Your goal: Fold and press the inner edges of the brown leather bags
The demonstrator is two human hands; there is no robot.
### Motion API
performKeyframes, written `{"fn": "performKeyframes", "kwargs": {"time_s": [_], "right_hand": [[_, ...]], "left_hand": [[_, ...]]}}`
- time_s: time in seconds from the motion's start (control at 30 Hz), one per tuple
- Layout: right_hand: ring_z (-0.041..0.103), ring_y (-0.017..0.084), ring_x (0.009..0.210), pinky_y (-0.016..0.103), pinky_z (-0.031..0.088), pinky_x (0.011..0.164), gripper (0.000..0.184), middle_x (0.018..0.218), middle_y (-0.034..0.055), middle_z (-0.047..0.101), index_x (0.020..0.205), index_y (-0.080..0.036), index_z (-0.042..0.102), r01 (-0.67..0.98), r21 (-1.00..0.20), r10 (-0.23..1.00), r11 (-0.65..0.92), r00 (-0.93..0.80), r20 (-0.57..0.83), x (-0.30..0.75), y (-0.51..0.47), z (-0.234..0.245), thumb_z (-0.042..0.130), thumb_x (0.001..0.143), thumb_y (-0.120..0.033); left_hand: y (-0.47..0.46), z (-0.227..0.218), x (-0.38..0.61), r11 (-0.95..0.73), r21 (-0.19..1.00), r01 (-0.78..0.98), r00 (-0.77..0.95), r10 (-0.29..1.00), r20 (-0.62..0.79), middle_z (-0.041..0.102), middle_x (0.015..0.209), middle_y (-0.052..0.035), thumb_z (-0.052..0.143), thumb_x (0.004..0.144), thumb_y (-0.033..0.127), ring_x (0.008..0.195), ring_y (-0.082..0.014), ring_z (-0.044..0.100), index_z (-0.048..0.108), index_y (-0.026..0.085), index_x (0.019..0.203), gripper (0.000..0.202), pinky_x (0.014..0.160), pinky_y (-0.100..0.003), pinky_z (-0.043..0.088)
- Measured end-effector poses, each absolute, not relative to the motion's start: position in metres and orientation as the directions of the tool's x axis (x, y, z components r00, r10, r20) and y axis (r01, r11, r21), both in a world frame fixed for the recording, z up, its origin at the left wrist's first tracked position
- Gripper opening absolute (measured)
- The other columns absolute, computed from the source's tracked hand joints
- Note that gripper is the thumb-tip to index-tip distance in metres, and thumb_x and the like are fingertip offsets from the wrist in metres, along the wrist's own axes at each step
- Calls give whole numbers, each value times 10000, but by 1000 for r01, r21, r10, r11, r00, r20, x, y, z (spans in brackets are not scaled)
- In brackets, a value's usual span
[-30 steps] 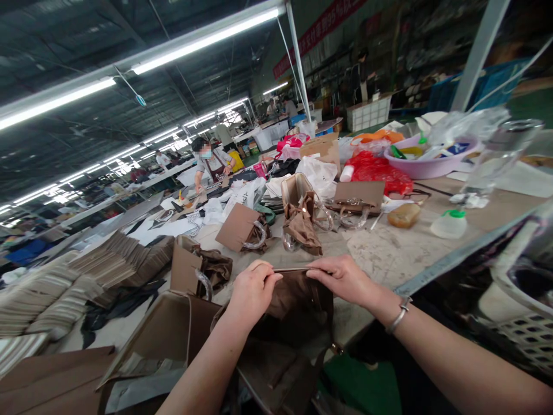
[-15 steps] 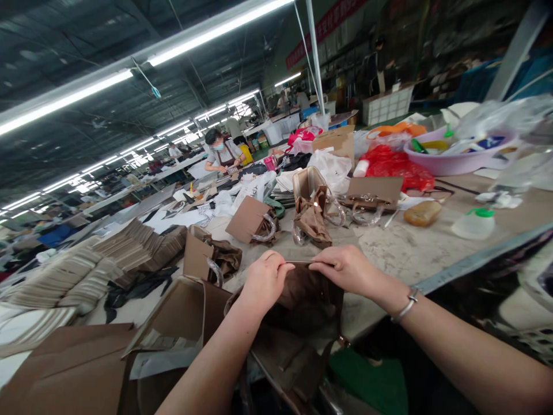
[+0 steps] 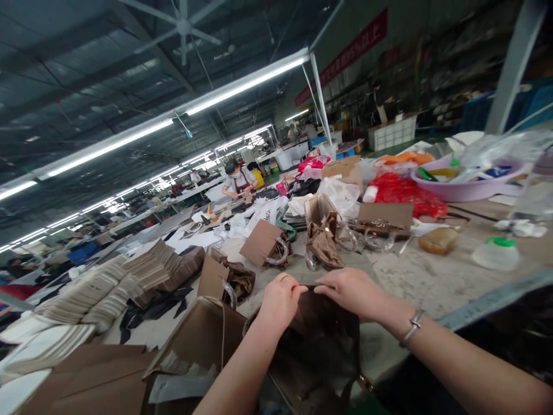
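On the head view, my only feed, I see the left hand and right hand near each other, fingertips pinching the upper edge of a brown bag between them. That bag hangs at the near side of the table, its inside too dark for me to read.

Left of it, an open brown case holds a pale sheet. Beyond the hands stands a smaller bag with plastic-wrapped handles. Farther right I make out a lilac basin — in it a green item, a yellow one and clear plastic. A red plastic bag lies just beside it — contents hidden — and nearer sits a green-capped bottle.
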State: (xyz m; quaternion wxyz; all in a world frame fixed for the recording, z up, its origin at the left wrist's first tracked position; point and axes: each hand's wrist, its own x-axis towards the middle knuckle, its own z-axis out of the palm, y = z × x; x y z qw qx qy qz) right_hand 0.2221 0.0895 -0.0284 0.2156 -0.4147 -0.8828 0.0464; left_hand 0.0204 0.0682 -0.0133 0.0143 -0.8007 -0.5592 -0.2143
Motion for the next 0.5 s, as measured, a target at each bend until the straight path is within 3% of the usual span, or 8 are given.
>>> {"fn": "performKeyframes", "kwargs": {"time_s": [0.1, 0.3, 0.5], "right_hand": [[645, 193, 764, 262, 403, 632, 349, 807, 36, 717, 752, -217, 682, 745, -192, 760, 638, -570, 312, 217, 90, -22, 416, 924, -362], [620, 168, 731, 260, 342, 597, 327, 800, 29, 703, 738, -204, 649, 739, -168, 744, 653, -583, 328, 217, 90, -25, 425, 921, -355], [592, 152, 693, 268, 300, 587, 348, 751, 21, 688, 700, -200, 627, 738, -174, 743, 652, -577, 339, 218, 88, -30, 414, 924, -361]], "left_hand": [[68, -10, 13, -427, 266, 864, 331, 881, 338, 651, 767, -31, 681, 761, 304, 747, -155, 603, 663, 161, 673, 169, 725, -255, 462], [64, -2, 1, -453, 250, 856, 380, 878, 289, 675, 798, -36, 603, 824, 260, 768, -146, 611, 695, 166, 713, 173, 757, -245, 457], [64, -5, 8, -345, 180, 921, 281, 909, 307, 659, 733, -27, 600, 820, 291, 705, -143, 589, 666, 170, 681, 196, 686, -246, 428]]}}
